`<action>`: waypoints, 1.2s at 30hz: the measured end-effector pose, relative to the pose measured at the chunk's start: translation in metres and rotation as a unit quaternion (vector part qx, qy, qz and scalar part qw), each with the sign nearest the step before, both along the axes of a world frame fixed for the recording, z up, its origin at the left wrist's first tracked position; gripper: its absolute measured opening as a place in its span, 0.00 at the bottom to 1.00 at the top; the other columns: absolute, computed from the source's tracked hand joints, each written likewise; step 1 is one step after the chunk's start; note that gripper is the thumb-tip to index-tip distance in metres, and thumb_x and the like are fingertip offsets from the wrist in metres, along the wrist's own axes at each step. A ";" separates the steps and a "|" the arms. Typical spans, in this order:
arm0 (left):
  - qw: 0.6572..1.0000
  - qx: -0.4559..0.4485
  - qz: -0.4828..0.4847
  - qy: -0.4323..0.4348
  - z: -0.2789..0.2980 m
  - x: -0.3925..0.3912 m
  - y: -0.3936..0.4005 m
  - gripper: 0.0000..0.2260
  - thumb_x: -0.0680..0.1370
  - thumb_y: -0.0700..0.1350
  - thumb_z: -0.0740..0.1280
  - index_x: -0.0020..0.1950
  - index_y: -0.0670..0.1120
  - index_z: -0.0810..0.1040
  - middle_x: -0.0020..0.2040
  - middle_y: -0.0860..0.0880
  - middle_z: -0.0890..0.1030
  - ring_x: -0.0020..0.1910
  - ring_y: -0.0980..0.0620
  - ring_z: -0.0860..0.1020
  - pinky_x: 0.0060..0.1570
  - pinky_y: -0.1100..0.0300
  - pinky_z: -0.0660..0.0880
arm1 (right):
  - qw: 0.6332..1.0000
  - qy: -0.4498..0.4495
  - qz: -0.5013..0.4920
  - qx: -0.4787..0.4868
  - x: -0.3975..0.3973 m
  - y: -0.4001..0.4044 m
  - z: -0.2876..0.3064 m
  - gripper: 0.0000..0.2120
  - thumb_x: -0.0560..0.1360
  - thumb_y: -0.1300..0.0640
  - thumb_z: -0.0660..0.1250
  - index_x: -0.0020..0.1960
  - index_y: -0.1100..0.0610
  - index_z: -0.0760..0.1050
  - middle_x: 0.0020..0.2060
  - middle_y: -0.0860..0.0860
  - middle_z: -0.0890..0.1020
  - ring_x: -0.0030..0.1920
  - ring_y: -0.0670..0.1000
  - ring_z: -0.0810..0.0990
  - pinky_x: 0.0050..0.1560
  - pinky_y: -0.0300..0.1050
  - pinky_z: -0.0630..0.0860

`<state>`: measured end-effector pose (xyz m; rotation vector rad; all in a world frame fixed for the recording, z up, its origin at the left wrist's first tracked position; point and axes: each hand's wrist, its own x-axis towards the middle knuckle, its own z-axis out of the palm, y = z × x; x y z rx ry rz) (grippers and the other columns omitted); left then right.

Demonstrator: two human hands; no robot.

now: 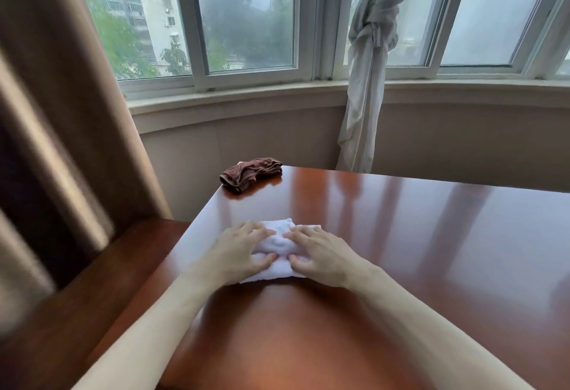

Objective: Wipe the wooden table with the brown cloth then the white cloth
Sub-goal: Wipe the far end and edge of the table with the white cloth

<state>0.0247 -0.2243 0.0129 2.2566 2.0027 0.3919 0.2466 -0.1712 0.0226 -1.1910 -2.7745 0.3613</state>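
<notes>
A folded white cloth (279, 243) lies on the glossy wooden table (401, 250), near its left edge. My left hand (239, 254) presses flat on the cloth's left half and my right hand (320, 255) presses flat on its right half, fingers fairly straight and almost meeting in the middle. The brown cloth (249, 173) sits crumpled at the table's far left corner, well beyond both hands and untouched.
A lower wooden surface (92, 297) adjoins the table on the left. A brown curtain (61, 96) hangs at far left. A knotted white curtain (370, 65) hangs before the window behind the table's far edge.
</notes>
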 end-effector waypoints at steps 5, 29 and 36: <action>0.992 0.083 0.000 0.098 0.015 0.019 0.036 0.27 0.75 0.63 0.57 0.69 0.51 0.76 0.60 0.47 0.78 0.61 0.44 0.75 0.61 0.51 0.70 | 0.990 -0.014 -0.098 0.106 -0.005 0.014 0.008 0.13 0.76 0.53 0.63 0.58 0.58 0.75 0.55 0.55 0.78 0.56 0.61 0.78 0.48 0.53 0.73; 0.998 0.060 -0.014 0.015 -0.049 0.033 0.238 0.38 0.76 0.59 0.35 0.79 0.42 0.61 0.79 0.42 0.64 0.79 0.45 0.58 0.77 0.48 0.53 | 0.985 0.041 -0.167 0.001 -0.039 0.210 -0.037 0.25 0.85 0.51 0.50 0.82 0.52 0.57 0.81 0.56 0.58 0.82 0.55 0.54 0.79 0.58 0.52; 1.000 0.006 -0.017 -0.007 -0.035 0.030 0.247 0.41 0.73 0.63 0.37 0.80 0.43 0.60 0.80 0.42 0.61 0.80 0.45 0.56 0.78 0.51 0.51 | 0.987 0.009 -0.161 -0.009 -0.040 0.221 -0.034 0.31 0.82 0.45 0.41 0.82 0.53 0.57 0.81 0.56 0.58 0.81 0.56 0.54 0.79 0.60 0.54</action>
